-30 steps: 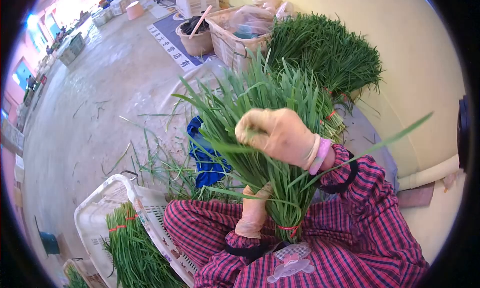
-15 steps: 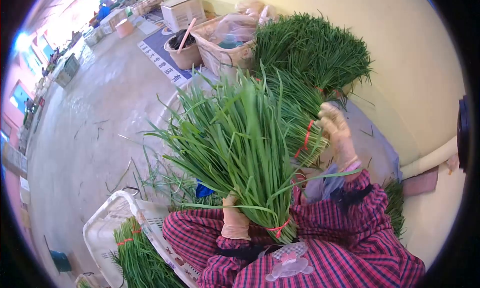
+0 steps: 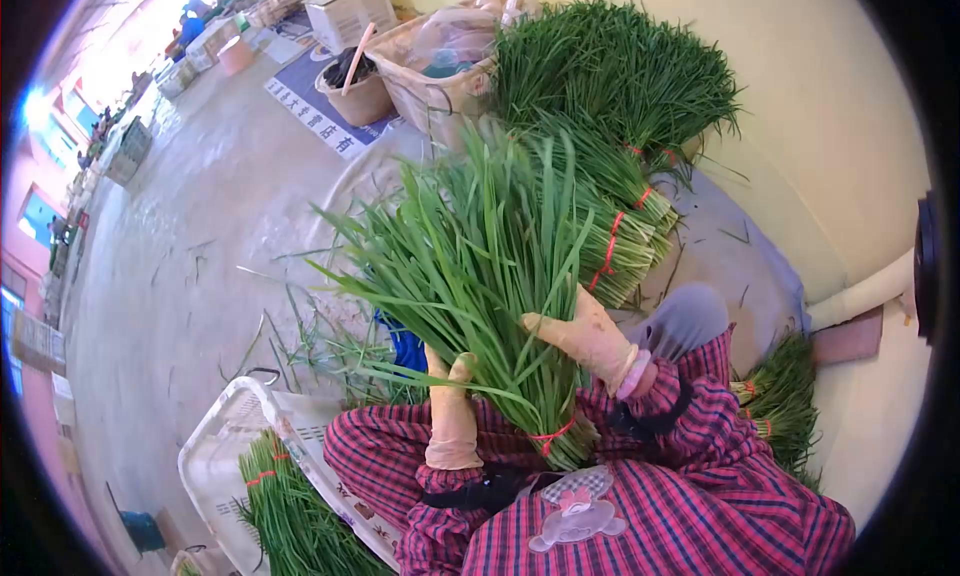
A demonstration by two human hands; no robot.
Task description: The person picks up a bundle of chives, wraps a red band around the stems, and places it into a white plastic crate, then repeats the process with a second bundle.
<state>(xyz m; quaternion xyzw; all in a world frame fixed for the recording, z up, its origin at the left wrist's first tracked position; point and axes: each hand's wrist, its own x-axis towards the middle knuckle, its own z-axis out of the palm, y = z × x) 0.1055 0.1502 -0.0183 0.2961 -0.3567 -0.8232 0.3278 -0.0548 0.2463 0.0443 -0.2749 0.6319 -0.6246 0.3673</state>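
A large bundle of garlic chives (image 3: 480,276), tied near its cut ends with a red band (image 3: 555,436), stands tilted over my lap with its leaf tips away from me. My left hand (image 3: 453,416), in a pale glove, grips its left side low down. Against the right side presses my right hand (image 3: 592,344), gloved too, thumb across the front and the other fingers hidden behind the leaves. Just beyond lie tied bundles of chives (image 3: 615,241) with red bands around their pale ends.
A white plastic basket (image 3: 215,436) at my left holds banded chives. More bundles (image 3: 785,401) lie at my right, and a big heap (image 3: 620,76) rests by the wall. Further off are a bucket (image 3: 352,96), a bag-filled basket (image 3: 430,96) and a cardboard box (image 3: 350,16). Loose leaves litter the floor.
My right hand has come down and left from above the tied bundles onto the right side of the held bundle. The leaves have been drawn more upright; my left hand keeps its hold.
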